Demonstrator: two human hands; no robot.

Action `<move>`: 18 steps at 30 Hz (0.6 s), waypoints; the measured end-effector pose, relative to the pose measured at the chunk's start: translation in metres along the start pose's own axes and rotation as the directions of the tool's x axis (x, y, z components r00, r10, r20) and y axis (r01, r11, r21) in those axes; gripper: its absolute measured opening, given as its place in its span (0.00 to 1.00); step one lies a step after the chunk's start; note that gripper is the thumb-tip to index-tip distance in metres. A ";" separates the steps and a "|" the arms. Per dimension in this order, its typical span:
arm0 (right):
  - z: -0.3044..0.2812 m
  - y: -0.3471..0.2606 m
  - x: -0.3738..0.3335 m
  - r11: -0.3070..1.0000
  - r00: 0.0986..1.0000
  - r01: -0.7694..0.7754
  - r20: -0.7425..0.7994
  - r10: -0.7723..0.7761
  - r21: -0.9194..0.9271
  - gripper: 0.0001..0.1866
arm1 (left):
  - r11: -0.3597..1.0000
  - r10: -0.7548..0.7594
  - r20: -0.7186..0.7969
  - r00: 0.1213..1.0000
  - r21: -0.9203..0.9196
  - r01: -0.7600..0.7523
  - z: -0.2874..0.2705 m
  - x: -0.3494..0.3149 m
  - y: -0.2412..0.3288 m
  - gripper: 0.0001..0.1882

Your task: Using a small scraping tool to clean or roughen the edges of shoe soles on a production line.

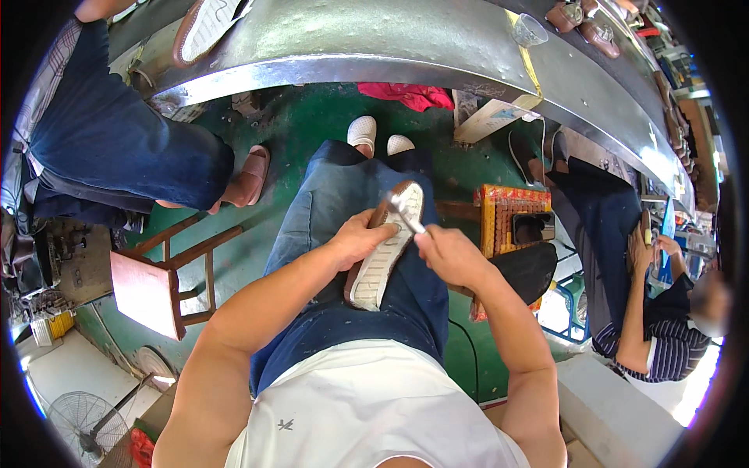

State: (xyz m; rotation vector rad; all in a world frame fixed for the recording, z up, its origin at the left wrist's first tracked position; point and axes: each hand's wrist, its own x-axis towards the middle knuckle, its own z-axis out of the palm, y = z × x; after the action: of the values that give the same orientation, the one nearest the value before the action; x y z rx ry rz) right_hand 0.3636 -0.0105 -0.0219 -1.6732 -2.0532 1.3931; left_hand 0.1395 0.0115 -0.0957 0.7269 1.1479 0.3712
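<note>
Across my lap lies a brown shoe (374, 281), its ribbed cream sole turned upward and its toe pointing away from me. My left hand (360, 239) grips it by the left side, with fingers over the edge of the sole. In my right hand (454, 256) is a hammer (407, 217), the fist closed round its pale handle. The hammer's metal head is smeared by motion over the toe half of the sole; whether it touches the sole I cannot tell. My fingers hide part of the shoe's left edge.
A metal-topped bench (351, 35) runs ahead, bearing another shoe (204, 30) and a clear plastic cup (530, 30). Co-workers sit at left (117, 132) and right (675, 335). A wooden stool (144, 292) stands at left, a beaded seat mat (499, 226) at right.
</note>
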 end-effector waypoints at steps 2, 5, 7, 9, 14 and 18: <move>0.002 0.000 0.003 0.983 0.981 -0.177 0.089 0.171 0.055 0.23 | 0.996 -0.078 0.040 0.996 -0.038 0.080 -0.004 -0.002 0.009 0.30; -0.002 -0.003 -0.014 0.917 0.954 -0.297 0.122 0.274 0.265 0.20 | 0.995 -0.096 0.095 0.991 -0.027 0.099 -0.014 0.003 0.007 0.29; -0.004 0.006 -0.040 0.907 0.944 -0.318 0.184 0.275 0.274 0.18 | 0.990 -0.143 0.118 0.983 0.001 0.144 -0.018 0.003 0.015 0.29; -0.009 -0.003 -0.057 0.936 0.913 -0.318 0.314 0.260 0.150 0.16 | 0.977 -0.214 0.191 0.958 0.016 0.215 -0.016 -0.004 0.034 0.28; 0.022 -0.020 -0.062 0.993 0.966 0.035 0.257 -0.005 -0.112 0.29 | 0.969 -0.245 0.183 0.952 0.070 0.236 -0.016 -0.004 0.034 0.27; 0.032 -0.046 -0.055 0.885 0.986 0.163 0.099 -0.132 -0.437 0.21 | 0.972 -0.231 0.171 0.958 0.076 0.221 -0.014 -0.004 0.028 0.27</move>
State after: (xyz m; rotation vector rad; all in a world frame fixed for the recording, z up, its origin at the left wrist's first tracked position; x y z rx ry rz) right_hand 0.3324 -0.0710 0.0159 -1.5838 -2.6299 0.9921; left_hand 0.1281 0.0339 -0.0763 0.6556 1.0606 0.0783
